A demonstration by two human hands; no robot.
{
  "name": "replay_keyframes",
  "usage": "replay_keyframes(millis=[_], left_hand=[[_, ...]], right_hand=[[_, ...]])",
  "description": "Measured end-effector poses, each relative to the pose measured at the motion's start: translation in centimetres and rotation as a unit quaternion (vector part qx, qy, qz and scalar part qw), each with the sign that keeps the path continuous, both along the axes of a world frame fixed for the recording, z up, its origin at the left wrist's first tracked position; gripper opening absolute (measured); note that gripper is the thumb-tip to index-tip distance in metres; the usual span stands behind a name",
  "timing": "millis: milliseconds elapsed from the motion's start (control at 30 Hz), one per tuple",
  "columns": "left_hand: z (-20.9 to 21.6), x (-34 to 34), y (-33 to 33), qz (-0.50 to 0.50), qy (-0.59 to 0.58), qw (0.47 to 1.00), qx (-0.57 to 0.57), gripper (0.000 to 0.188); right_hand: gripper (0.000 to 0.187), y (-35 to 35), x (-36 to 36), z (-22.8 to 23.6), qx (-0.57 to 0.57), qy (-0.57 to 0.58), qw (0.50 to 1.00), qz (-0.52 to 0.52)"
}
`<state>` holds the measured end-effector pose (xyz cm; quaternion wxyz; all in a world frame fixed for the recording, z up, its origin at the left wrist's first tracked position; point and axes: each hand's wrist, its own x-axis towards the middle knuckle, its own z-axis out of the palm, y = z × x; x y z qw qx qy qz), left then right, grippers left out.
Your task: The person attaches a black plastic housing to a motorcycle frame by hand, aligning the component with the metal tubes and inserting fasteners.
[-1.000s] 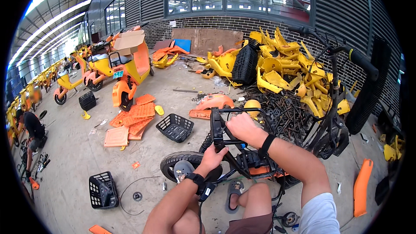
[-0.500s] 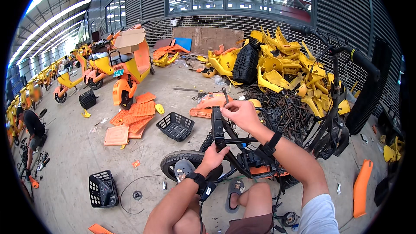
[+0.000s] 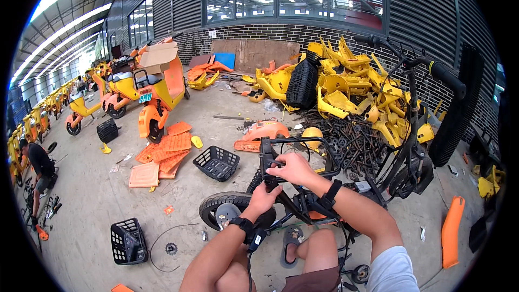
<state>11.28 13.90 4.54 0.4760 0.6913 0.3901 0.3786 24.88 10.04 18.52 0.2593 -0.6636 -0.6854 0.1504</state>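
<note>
A stripped scooter frame (image 3: 286,201) of black tubing stands before me, with its rear wheel (image 3: 213,204) at my feet. My left hand (image 3: 263,202) is wrapped round the upright black post of that frame. Just above it, my right hand (image 3: 296,169) is closed in a pinch against the post's side. A slim dark tool (image 3: 277,163) shows at its fingertips; its exact kind is mostly hidden. The post's dark top end (image 3: 266,146) rises above both hands, and a black tube loop (image 3: 336,157) extends to the right.
Yellow body panels (image 3: 346,84) and dark metal parts (image 3: 351,148) are heaped by the wall. Black baskets (image 3: 216,163) and orange panels (image 3: 157,154) lie on the floor. Handlebars (image 3: 432,70) stand at right. A person (image 3: 40,165) crouches far left, near parked scooters (image 3: 162,92).
My right hand has moved down along the post, and the slim tool that stood upright above it now shows low at the fingertips. The black tube loop has come into sight. My left hand keeps its grip.
</note>
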Motion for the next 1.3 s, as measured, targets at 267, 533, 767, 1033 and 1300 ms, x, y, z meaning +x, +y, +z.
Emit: replay_keyframes(millis=[267, 533, 767, 1033, 1300], left_hand=[[0.8, 0.0, -0.5, -0.01, -0.005, 1.0, -0.01, 0.038], [0.5, -0.3, -0.1, -0.009, 0.006, 1.0, -0.018, 0.039], [-0.9, 0.9, 0.3, -0.026, -0.033, 0.999, -0.035, 0.041], [-0.6, 0.3, 0.2, -0.013, -0.013, 1.0, -0.011, 0.035], [-0.2, 0.0, 0.2, -0.015, 0.001, 0.999, -0.038, 0.038]], right_hand=[[0.03, 1.9, 1.7, -1.3, 0.073, -0.027, 0.993, 0.092], [0.04, 2.1, 1.4, -0.7, 0.052, 0.038, 0.99, 0.129], [0.032, 2.2, 5.5, -2.0, 0.062, 0.088, 0.991, 0.08], [0.034, 2.2, 3.5, -2.4, 0.108, 0.073, 0.987, 0.093], [0.037, 1.1, 0.9, -1.3, 0.081, 0.046, 0.993, 0.07]])
